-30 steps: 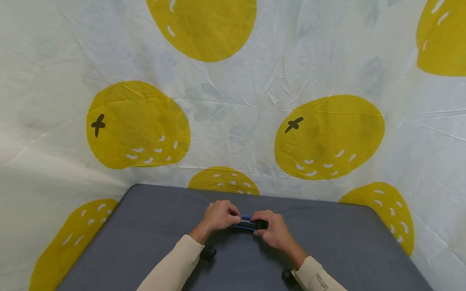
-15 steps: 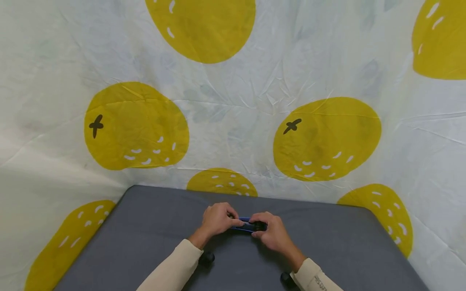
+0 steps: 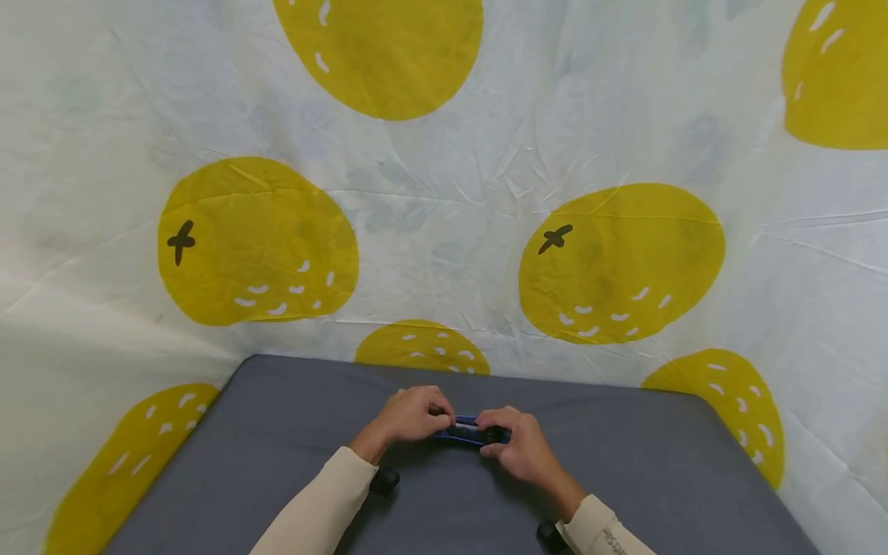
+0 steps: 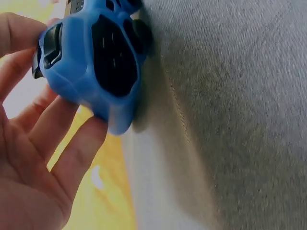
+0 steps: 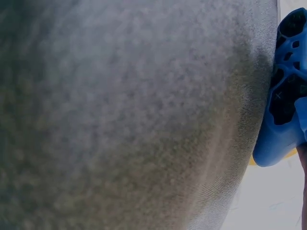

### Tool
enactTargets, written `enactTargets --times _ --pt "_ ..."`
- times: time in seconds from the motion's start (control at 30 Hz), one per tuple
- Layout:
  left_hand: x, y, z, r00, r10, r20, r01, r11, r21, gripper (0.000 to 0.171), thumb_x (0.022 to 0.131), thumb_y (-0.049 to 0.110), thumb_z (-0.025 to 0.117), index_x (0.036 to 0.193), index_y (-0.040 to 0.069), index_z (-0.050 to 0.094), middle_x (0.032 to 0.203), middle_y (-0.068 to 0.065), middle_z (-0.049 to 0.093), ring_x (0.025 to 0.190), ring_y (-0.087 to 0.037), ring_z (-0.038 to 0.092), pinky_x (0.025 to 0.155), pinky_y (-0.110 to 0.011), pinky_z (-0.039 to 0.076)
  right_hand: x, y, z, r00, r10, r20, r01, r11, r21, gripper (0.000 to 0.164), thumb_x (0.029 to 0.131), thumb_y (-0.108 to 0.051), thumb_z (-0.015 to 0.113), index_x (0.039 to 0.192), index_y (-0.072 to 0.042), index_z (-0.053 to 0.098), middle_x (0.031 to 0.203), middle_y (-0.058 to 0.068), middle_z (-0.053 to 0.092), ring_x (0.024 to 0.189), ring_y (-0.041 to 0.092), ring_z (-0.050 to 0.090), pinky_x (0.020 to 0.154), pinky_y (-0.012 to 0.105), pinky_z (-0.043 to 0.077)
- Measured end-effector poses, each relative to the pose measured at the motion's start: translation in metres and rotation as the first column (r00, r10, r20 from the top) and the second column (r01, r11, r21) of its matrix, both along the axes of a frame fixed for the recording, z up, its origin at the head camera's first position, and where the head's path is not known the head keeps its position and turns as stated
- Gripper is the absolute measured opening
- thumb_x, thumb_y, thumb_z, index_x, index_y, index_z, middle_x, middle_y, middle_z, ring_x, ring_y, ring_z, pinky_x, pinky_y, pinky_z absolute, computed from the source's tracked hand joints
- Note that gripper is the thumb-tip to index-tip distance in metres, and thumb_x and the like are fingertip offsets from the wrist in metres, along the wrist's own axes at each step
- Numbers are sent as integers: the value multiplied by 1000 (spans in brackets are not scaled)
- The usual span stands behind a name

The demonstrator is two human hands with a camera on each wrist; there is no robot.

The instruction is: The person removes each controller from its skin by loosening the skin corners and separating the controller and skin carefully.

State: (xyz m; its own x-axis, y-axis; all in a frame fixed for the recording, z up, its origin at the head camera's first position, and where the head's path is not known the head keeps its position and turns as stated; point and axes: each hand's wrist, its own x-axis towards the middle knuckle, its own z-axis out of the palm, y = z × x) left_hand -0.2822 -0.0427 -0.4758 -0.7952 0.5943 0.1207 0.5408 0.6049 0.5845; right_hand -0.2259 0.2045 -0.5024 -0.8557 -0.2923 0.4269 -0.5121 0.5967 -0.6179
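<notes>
A black game controller in a blue rubbery cover (image 3: 461, 434) is held between my two hands, low over the grey surface. Its left end fills the upper left of the left wrist view, where the blue cover (image 4: 72, 72) wraps the grip and leaves black patches bare. My left hand (image 3: 411, 414) holds that end, with fingertips (image 4: 91, 132) against the cover. At the opposite end, my right hand (image 3: 523, 445) grips the controller between thumb and fingers. The right wrist view shows the blue cover (image 5: 276, 143) at its right edge, with most of the hand out of frame.
A grey padded table (image 3: 277, 432) lies beneath the hands. Behind and beside it hangs a white cloth (image 3: 437, 254) printed with big yellow fruits. Black wrist cameras sit under the left sleeve (image 3: 322, 493) and right sleeve (image 3: 600, 528).
My left thumb reached over the controller's face half a second ago and is now drawn back to the left. The left forearm has shifted slightly left, while the right hand keeps its grip.
</notes>
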Motion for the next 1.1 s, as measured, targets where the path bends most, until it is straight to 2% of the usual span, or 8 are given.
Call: enactTargets --times 0.17,0.27,0.4,0.6,0.77,0.9,1.1 --pt "0 -1 2 999 -34 5 34 999 -40 19 99 29 63 93 33 81 104 13 67 89 -5 61 87 -39 49 -1 0 3 1000 -10 0 10 1000 1 32 67 3 92 92 -15 81 105 -3 80 96 15 71 88 33 59" --pt "1 1 3 999 -30 -42 26 996 -86 13 98 34 68 88 34 76 100 13 64 83 -4 56 79 -33 44 -1 0 4 1000 -9 22 9 1000 -2 32 69 2 92 93 -15 81 107 -3 80 97 15 71 89 33 59" --pt "2 7 4 993 -25 -118 10 992 -127 17 98 33 71 81 32 70 91 10 59 71 -5 47 69 -28 38 -2 -1 5 998 -6 67 7 1000 -5 31 72 2 91 95 -17 81 110 -3 80 100 16 71 91 34 60" --pt "2 12 7 991 -6 -131 -12 992 -130 18 102 29 66 86 25 70 89 7 57 67 -6 45 67 -28 39 -3 -1 7 996 -2 91 3 1000 -9 29 75 2 90 94 -17 80 110 -2 80 100 17 71 91 36 60" --pt "-2 9 3 996 40 -74 -44 998 -50 20 105 28 62 88 21 67 90 6 56 71 -7 47 74 -32 39 -4 0 9 997 5 80 -4 1000 -10 28 74 2 90 92 -16 80 107 -2 80 99 17 72 91 37 61" --pt "-4 3 -2 998 65 -11 -64 997 51 22 107 26 60 87 19 67 90 5 58 74 -8 49 79 -35 39 -5 1 10 997 -4 73 4 1000 4 27 73 1 91 90 -17 80 105 -4 80 98 15 72 90 36 60" --pt "-6 -10 -8 990 64 127 -90 974 209 23 107 21 59 89 9 67 95 -3 62 79 -12 53 78 -34 46 -6 1 9 998 -4 63 3 1000 13 27 73 -1 91 90 -17 80 105 -4 80 98 16 72 90 38 60"
